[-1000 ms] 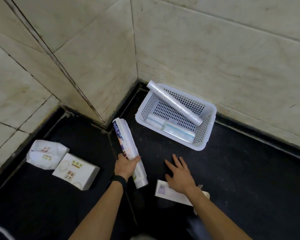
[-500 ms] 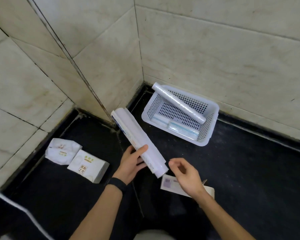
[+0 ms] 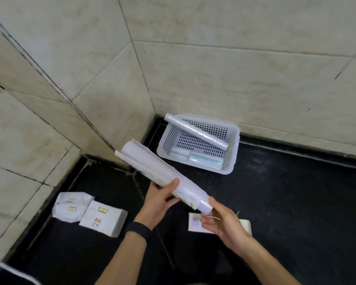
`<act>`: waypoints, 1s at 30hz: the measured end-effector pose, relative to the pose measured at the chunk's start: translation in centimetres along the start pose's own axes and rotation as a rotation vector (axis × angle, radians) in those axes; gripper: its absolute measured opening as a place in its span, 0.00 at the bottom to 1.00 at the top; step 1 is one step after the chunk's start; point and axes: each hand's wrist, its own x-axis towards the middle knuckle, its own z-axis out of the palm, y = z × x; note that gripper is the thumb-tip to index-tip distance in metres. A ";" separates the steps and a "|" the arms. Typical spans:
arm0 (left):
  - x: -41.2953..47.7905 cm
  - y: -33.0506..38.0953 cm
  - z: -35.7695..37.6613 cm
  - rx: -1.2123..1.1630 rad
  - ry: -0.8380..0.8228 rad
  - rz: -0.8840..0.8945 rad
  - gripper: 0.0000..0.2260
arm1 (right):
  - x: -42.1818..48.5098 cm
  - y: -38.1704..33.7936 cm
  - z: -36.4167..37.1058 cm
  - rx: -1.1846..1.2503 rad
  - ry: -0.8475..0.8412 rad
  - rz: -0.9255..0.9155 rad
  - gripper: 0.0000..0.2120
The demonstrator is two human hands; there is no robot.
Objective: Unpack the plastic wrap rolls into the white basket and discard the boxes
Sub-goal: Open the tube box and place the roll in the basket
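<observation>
The right hand [image 3: 224, 221] is pinching the near end of a roll [image 3: 203, 205] that is sticking out of a long box [image 3: 152, 171], its fingers [image 3: 209, 220] curling under the roll's end. The left hand [image 3: 159, 200] is gripping the box around its middle, thumb on top, a black band [image 3: 139, 231] on its wrist. The box is being held off the black floor [image 3: 296, 202], slanting up and away toward the wall corner. Under the right hand, a flat box [image 3: 195, 222] is lying on the floor. Left of the left hand, two small white packs [image 3: 86, 212] are sitting side by side. Beyond the held box, the basket [image 3: 233, 157] is standing against the wall, with a bare roll [image 3: 195, 131] leaning across it and flat packets [image 3: 195, 157] lying in its bottom.
</observation>
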 end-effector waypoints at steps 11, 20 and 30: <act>0.7 5.2 0.5 0.056 0.083 0.196 0.25 | 0.6 -2.9 -5.3 -0.082 0.361 -0.207 0.18; 2.5 5.2 -4.9 0.831 0.308 0.208 0.31 | -1.1 -2.4 -13.2 -0.031 0.625 -0.227 0.20; 3.0 -1.4 -7.0 1.624 -0.143 -0.044 0.35 | -1.2 -1.3 -11.5 0.017 0.578 -0.214 0.16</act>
